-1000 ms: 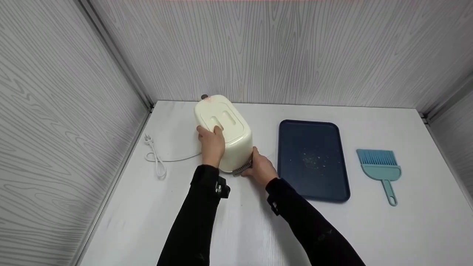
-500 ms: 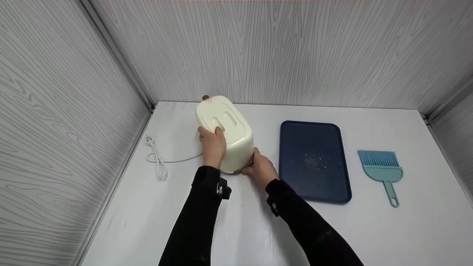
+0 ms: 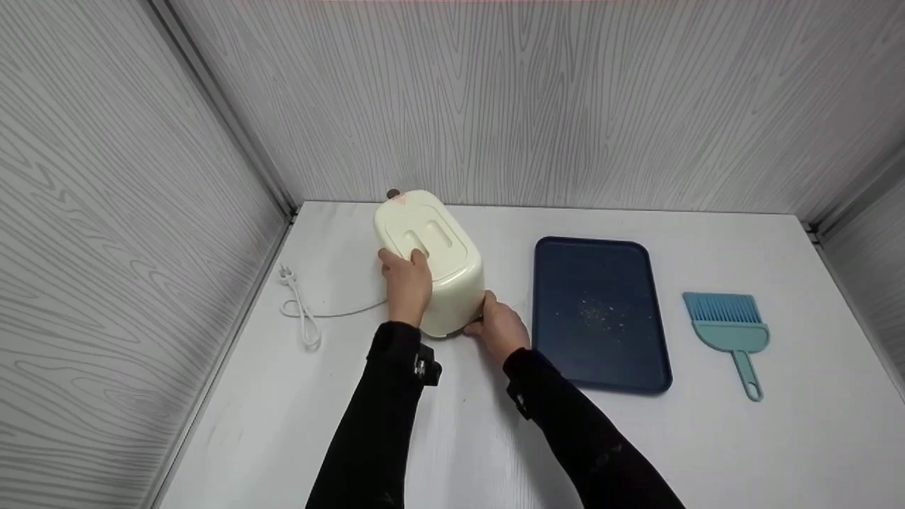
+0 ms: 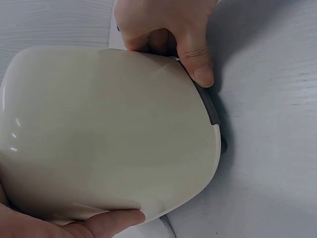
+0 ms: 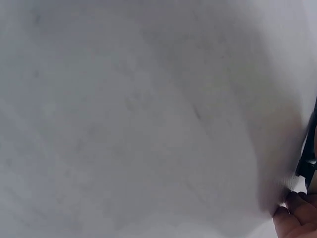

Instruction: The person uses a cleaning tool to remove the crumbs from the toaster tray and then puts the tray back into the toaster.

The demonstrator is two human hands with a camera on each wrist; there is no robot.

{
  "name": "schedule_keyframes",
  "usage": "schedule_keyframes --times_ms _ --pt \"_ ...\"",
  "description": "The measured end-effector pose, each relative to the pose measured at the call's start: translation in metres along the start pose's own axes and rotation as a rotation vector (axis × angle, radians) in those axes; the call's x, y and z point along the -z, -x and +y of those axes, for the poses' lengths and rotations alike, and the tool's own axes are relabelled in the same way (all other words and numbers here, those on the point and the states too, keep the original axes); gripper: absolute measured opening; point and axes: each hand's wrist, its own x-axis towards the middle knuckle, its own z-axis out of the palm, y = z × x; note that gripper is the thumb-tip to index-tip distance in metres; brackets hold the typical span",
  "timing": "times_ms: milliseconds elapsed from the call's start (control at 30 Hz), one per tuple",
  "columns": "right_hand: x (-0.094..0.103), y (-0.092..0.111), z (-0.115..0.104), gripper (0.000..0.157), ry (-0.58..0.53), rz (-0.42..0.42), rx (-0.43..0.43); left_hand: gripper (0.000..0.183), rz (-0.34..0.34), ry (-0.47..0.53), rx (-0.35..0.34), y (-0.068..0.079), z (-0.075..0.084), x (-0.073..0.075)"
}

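Observation:
A cream toaster (image 3: pixel 452 304) with two long recesses in its top stands angled at the back left of the table. My left hand (image 3: pixel 409 286) grips its left side, thumb on the top by one recess. Low at the near right corner, my right hand (image 3: pixel 503 329) holds the toaster's lower edge. In the left wrist view, the right thumb (image 4: pixel 203 74) lies against a dark grey strip (image 4: pixel 207 101) set into that edge. The right wrist view catches just the right fingertips (image 5: pixel 292 218) at its corner. The toaster's far side is hidden.
A dark blue tray (image 3: pixel 590 360) with crumbs (image 3: pixel 597 313) on it lies right of the toaster. Farther right is a teal brush in a dustpan (image 3: pixel 732 334). The toaster's white cord and plug (image 3: pixel 305 322) lie at the left. Grey wood-grain walls (image 3: pixel 495 106) enclose the table.
The grey slotted piece that stuck out at the toaster's near lower edge has gone in under my right hand and no longer shows in the head view. The left hand keeps its grip.

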Motion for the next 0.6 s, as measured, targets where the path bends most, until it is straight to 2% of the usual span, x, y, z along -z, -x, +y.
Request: schedule_keyframes --times_ms 200,600 --pt "0.0021 0.0005 -0.0004 0.050 -0.006 -0.013 -0.011 0.064 0.020 -0.010 0.002 0.0005 -0.0018 -0.0011" --pt "0.0039 0.0026 0.0000 0.048 -0.007 -0.015 0.021 0.069 0.001 0.019 0.006 -0.0015 -0.0032 -0.0008"
